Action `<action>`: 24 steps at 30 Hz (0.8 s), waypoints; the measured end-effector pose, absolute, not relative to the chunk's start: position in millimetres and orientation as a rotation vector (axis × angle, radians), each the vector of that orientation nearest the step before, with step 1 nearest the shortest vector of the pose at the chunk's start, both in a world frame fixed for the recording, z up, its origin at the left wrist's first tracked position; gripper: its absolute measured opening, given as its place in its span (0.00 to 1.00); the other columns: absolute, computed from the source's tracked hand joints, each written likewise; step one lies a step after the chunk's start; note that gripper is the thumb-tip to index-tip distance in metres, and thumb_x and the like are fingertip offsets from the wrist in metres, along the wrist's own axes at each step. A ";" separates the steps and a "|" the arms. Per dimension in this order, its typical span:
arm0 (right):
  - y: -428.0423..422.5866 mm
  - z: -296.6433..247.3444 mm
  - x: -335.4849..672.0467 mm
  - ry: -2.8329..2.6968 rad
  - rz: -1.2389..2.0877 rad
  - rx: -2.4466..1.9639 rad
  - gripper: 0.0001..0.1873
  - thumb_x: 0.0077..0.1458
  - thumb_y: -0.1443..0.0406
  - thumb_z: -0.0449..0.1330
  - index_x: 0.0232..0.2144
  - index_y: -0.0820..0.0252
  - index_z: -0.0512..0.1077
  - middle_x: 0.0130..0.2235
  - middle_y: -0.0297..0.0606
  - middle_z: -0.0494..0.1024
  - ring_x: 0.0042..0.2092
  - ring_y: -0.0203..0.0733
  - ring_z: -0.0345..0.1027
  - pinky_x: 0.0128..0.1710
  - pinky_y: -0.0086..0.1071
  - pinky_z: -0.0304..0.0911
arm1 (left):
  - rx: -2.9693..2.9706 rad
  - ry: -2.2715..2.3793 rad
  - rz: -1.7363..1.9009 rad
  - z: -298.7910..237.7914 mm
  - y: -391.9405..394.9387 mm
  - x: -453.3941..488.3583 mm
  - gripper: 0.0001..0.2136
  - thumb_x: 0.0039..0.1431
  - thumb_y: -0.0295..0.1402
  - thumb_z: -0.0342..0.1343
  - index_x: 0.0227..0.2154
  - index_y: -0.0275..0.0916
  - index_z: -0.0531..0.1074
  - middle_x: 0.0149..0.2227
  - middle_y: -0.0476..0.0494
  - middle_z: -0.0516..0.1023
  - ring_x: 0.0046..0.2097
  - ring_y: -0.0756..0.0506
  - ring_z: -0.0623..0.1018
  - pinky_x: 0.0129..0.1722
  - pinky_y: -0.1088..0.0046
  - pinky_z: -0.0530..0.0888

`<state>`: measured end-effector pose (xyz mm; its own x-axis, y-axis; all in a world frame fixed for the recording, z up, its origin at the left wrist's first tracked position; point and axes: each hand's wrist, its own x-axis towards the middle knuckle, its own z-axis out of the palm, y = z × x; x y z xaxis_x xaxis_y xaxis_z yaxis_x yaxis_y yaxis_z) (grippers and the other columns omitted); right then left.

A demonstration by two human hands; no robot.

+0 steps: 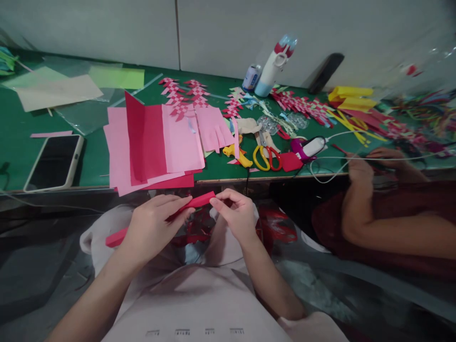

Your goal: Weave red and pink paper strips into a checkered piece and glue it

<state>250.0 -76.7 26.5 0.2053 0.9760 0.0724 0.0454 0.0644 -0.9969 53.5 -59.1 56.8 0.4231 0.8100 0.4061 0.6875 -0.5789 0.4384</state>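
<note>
the red strip [204,198], which looks like folded paper, is off the table [96,149], held up over your lap just short of the near edge. its long axis runs slantwise, from low on your left to higher on your right, passing under the palm and fingers of your left hand [153,221]. that grip is closed: thumb below, fingers above, with the strip pinched between them around its middle. one end sticks out behind this hand, toward your left forearm, touched by neither hand.

your right hand [235,213] is the nearer one to the far right tip. its grip is nearly closed too, thumb and forefinger meeting at that end, with the other fingers curled in. so the short stretch between the two grips is the part you control from both sides, and it lies almost in line from one set of fingertips to the other, rising a little to the right.

beyond the strip, the pink and red sheets [183,142] lie ahead of your left hand, and the scissors [264,148] lie ahead and right of your right.
</note>
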 end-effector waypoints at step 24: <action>-60.1 55.6 268.7 -2.056 0.577 -1.092 0.06 0.56 0.67 0.61 0.30 0.59 0.79 0.32 0.36 0.80 0.35 0.37 0.70 0.37 0.32 0.65 | 2.294 1.231 0.543 68.9 -55.3 53.6 0.11 0.62 0.37 0.52 0.31 0.44 0.78 0.33 0.53 0.82 0.33 0.51 0.78 0.30 0.77 0.67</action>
